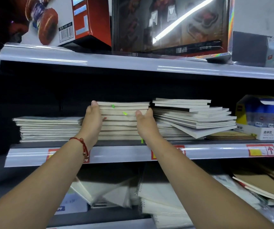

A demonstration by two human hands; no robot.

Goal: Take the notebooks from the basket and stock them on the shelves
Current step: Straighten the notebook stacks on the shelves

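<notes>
- Low in view, loose pale notebooks and spiral pads (159, 200) on the lower shelf.
- Above, middle shelf (126, 153) with red price tags.
- Left hand (92, 120), red string at the wrist, pressed flat against the left side of the middle stack of notebooks (123, 119).
- Right hand (145, 123) cupping that stack's right side, thumb at the front.
- Neighbouring stacks touching on both sides; right pile (192, 116) skewed.
- Blue glue box (265, 118) far right.
</notes>
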